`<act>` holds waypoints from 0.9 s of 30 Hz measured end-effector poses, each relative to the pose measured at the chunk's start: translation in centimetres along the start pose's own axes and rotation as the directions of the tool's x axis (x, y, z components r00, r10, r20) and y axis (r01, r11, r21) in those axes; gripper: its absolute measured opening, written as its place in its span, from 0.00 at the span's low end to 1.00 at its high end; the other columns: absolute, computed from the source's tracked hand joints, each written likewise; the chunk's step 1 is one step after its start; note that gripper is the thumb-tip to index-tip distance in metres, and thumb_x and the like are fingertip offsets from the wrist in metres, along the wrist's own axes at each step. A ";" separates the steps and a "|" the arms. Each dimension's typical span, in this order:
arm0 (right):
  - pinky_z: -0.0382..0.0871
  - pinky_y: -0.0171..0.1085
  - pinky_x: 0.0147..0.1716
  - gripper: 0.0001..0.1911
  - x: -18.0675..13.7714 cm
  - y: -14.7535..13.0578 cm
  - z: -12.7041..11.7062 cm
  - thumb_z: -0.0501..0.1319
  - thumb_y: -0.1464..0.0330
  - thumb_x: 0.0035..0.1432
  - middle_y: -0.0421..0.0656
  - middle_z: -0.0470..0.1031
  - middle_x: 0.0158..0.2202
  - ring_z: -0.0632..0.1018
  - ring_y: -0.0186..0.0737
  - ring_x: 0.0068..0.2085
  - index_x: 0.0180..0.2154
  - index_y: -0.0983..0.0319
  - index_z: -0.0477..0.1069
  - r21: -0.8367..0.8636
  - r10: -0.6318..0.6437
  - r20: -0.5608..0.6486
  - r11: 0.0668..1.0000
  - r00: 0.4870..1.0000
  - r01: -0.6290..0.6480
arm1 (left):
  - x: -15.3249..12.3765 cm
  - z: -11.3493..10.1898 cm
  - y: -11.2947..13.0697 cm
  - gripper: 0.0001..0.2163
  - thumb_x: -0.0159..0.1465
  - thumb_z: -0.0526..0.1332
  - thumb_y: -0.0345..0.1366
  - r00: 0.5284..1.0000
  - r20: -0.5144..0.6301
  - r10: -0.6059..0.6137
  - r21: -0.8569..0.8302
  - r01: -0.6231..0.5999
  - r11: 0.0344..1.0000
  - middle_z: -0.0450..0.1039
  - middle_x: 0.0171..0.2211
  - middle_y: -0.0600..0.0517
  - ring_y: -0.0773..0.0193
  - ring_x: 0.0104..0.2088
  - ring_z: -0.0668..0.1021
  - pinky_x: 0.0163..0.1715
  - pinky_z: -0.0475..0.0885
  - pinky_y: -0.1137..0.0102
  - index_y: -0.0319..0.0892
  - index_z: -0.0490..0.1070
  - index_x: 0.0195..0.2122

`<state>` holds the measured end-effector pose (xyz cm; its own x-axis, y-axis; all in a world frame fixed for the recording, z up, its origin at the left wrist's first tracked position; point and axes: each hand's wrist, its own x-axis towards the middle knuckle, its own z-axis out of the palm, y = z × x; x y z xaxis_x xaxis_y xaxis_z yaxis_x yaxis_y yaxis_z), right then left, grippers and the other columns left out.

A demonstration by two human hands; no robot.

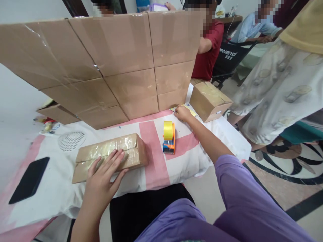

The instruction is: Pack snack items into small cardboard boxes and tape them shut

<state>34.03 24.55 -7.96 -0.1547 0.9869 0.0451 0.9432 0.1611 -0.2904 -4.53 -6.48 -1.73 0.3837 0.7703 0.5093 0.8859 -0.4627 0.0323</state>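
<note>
"Box (111, 156), head view. Where does it lie?"

"On the pink-and-white cloth (153, 151), near the front edge, left of centre, long side toward the person. Clear tape shines across its top."

"Left hand (106, 171)?"

"Flat on the box top, fingers spread, gripping nothing. In my judgement the palm bears down to keep the box from sliding."

"Right hand (183, 113)?"

"Stretched well forward, arm nearly straight, fingertips on a yellow slip (189, 110) at the foot of the cardboard wall (113, 67). Whether it pinches the slip or merely touches it, I cannot tell."

"Anything between the hands?"

"A tape dispenser (168, 137), orange with a yellow roll, standing free on the cloth, apart from both hands yet within reach of either."

"Other items?"

"A second box (209, 101) just right of the slip, sealed, at the table corner. A dark phone (30, 179) lies far left, face up. The wall stands tilted across the back, apparently screening this place from the people seated beyond."
</note>
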 end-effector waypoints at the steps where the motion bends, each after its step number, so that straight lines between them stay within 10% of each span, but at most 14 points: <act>1: 0.69 0.39 0.49 0.12 -0.1 0.1 0.2 0.61 0.66 0.65 0.54 0.78 0.55 0.77 0.50 0.53 0.44 0.62 0.82 0.025 -0.001 -0.012 1.000 1.000 0.001 | 0.0 0.0 0.0 0.29 0.73 0.59 0.40 1.000 0.003 0.000 0.002 0.000 1.000 0.74 0.63 0.44 0.47 0.62 0.77 0.65 0.60 0.52 0.52 0.54 0.74; 12: 0.71 0.35 0.36 0.19 -4.5 -2.1 -1.2 0.53 0.64 0.68 0.46 0.81 0.33 0.78 0.40 0.34 0.41 0.67 0.80 0.449 0.040 -0.244 0.890 0.969 0.076 | 0.5 -1.1 0.1 0.25 0.72 0.59 0.42 0.998 0.035 -0.048 -0.080 0.050 0.996 0.73 0.64 0.44 0.47 0.64 0.75 0.68 0.57 0.49 0.51 0.61 0.70; 18: 0.70 0.35 0.25 0.16 -14.4 -8.3 -5.6 0.67 0.58 0.56 0.41 0.80 0.31 0.74 0.33 0.22 0.42 0.61 0.81 0.918 -0.024 -0.264 0.301 0.964 0.259 | 7.5 -3.4 4.7 0.09 0.68 0.64 0.33 0.985 -0.171 -0.014 -0.216 -0.023 0.976 0.84 0.44 0.51 0.53 0.49 0.82 0.52 0.68 0.56 0.50 0.76 0.48; 27: 0.72 0.39 0.26 0.17 -23.7 -13.9 -9.7 0.67 0.59 0.61 0.36 0.77 0.26 0.77 0.37 0.24 0.52 0.54 0.75 0.978 -0.043 -0.189 0.078 0.981 0.191 | 14.2 -3.0 9.1 0.06 0.67 0.67 0.39 0.943 -0.202 0.264 -0.106 -0.289 0.952 0.81 0.41 0.51 0.57 0.43 0.78 0.42 0.64 0.60 0.47 0.79 0.44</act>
<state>27.41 -1.02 4.29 -0.1364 0.9619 0.2368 -0.2434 0.1992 -0.9492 8.19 -1.06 8.38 0.5428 0.5160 0.6626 0.7048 -0.7090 -0.0252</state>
